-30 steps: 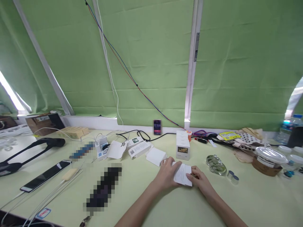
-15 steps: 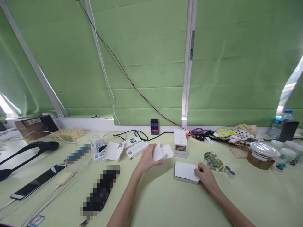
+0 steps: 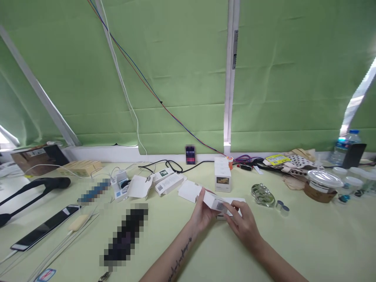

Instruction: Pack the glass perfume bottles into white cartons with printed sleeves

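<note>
A small white cardboard box point(image 3: 210, 199) with a barcode on one end is held tilted above the table in my left hand point(image 3: 203, 214), whose fingers wrap round it. Thumb and fingertips of my right hand point(image 3: 245, 225) close on the barcode end. A white panel point(image 3: 188, 190) reaches out to the left of the box; whether it is a flap of it, I cannot tell. Behind and below my hands lies a flat white box point(image 3: 236, 200), partly covered by them. Just beyond stands a row of white boxes point(image 3: 223, 183) with a picture on the front one.
Left of my hands lie opened white cartons point(image 3: 169, 183) and a white paper piece point(image 3: 139, 187). To the right are a shiny green packet point(image 3: 263, 194), small grey discs point(image 3: 282, 207) and a lidded tub point(image 3: 323, 186). A phone point(image 3: 44, 227) and cables lie at left.
My left hand has brought the small white box right and turned it, barcode end toward my right hand. My right hand has left the flat box and taken the small box's end.
</note>
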Tool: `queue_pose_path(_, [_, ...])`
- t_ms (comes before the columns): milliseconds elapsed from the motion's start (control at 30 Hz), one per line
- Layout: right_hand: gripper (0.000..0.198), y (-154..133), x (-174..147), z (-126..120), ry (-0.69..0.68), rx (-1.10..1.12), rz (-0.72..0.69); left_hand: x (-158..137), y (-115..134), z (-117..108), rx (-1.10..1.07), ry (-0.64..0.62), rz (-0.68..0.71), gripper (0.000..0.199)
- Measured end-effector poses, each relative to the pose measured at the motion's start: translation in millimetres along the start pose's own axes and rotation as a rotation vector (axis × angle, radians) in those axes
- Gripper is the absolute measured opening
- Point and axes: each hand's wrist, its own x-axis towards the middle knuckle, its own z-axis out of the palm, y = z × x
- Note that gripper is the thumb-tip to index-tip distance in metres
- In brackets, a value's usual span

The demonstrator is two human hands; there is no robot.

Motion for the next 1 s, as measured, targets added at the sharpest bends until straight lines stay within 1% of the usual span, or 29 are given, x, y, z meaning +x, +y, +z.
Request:
queue_pose_path(100, [0.042, 0, 2, 0, 0.010, -0.020, 0.002, -2, -3, 1, 0.016, 0.046, 0.010, 0.038])
queue_pose_path(233, [0.045, 0, 0, 4, 0.000, -0.021, 0.049, -2, -9, -1, 0.049, 0.159, 0.004, 0.043])
queue_pose_path(333, [0.036, 1, -2, 8, -0.015, 0.005, 0.106, -2, -13, -3, 0.066, 0.211, 0.054, 0.043])
queue_pose_path(467, [0.019, 1, 0, 9, -0.026, 0.055, 0.178, -3, -16, 0, 0.067, 0.203, 0.159, 0.040])
queue_pose_path(567, [0.008, 0, 1, 7, -0.003, 0.052, 0.133, -4, -17, 3, 0.065, 0.206, 0.196, 0.037])
queue_pose_path(667, [0.019, -2, 1, 7, 0.025, 0.051, 0.043, -6, -18, 5, 0.012, 0.183, 0.162, 0.037])
queue_pose_path(733, [0.019, -2, 2, 6, 0.024, 0.075, -0.006, -6, -17, 5, -0.019, 0.147, 0.126, 0.036])
queue_pose_path(800, [0.009, -2, 1, 5, -0.004, 0.117, -0.046, -6, -13, 5, -0.019, 0.139, 0.126, 0.036])
queue_pose_path(833, [0.005, -1, 1, 5, -0.029, 0.156, -0.043, -6, -11, 5, -0.008, 0.153, 0.145, 0.037])
queue_pose_path(900, [0.004, -1, -1, 4, -0.079, 0.243, 0.010, -4, -7, 3, 0.031, 0.188, 0.188, 0.041])
queue_pose_path(933, [0.003, 0, -2, 4, -0.095, 0.277, 0.059, -3, -5, 2, 0.055, 0.195, 0.198, 0.046])
queue_pose_path(1000, [0.010, -1, -4, 4, -0.097, 0.303, 0.178, -1, -3, 0, 0.110, 0.174, 0.205, 0.059])
